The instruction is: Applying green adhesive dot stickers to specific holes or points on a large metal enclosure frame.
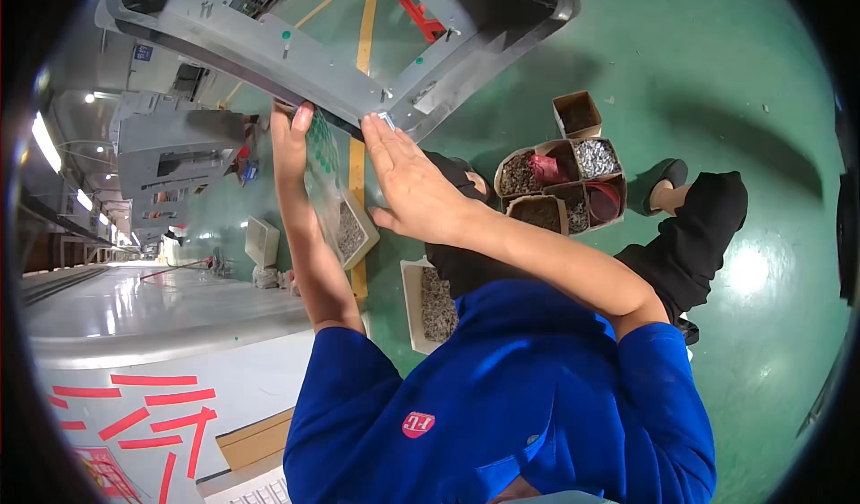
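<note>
A grey metal frame panel [336, 78] with a large cutout, dark edges and several small green dots fills the top of the head view. My left hand [291, 141] is at its near edge, thumb up, the other fingers partly hidden. From that hand hangs a clear sheet of green round stickers [324, 153], apparently pinched in it. My right hand [408, 181] lies with fingers stretched out, their tips against the panel's near edge by a small shiny metal piece [385, 120]. Nothing shows in its grasp.
Right of my legs, a divided box of small hardware [578, 195] stands on the green floor, an open carton [578, 114] beside it. White bins [356, 231] of small parts stand below my arms. At left is a shiny work surface [170, 298] with red tape strips [152, 380] beneath.
</note>
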Demonstrator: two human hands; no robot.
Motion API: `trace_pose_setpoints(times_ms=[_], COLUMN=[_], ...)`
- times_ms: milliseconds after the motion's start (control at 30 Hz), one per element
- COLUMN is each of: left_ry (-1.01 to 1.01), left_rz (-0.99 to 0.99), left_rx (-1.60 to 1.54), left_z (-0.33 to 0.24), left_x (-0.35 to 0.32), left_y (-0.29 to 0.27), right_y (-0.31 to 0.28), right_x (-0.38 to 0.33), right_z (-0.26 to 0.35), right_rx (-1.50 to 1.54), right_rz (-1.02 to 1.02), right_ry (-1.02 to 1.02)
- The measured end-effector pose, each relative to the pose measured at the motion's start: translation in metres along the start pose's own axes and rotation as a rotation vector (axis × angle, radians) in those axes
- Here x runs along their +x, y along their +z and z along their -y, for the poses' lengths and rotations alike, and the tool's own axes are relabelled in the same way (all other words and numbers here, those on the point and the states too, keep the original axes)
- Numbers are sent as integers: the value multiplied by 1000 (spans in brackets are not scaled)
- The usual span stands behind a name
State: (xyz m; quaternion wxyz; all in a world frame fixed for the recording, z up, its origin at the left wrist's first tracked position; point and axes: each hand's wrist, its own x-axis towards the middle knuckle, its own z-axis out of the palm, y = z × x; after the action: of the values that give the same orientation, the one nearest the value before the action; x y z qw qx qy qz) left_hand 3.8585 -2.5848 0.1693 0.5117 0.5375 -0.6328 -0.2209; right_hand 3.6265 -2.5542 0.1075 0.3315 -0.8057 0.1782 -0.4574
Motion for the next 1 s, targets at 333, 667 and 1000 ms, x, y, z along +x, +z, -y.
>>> trace_pose_setpoints(times_ms=[333,667,1000], left_ry=[-19,-19,34], left_rz=[-12,-3,-90], left_rx=[63,52,94], left_z=[-16,-34,-47], left_x=[-3,0,-7], left_y=[12,25,53], right_y=[12,-2,-23], right_x=[-8,-13,-20], right_z=[5,9,0], right_rx=[40,-63,-89], right_rz=[-42,-26,-91], right_ry=[-22,-8,-18])
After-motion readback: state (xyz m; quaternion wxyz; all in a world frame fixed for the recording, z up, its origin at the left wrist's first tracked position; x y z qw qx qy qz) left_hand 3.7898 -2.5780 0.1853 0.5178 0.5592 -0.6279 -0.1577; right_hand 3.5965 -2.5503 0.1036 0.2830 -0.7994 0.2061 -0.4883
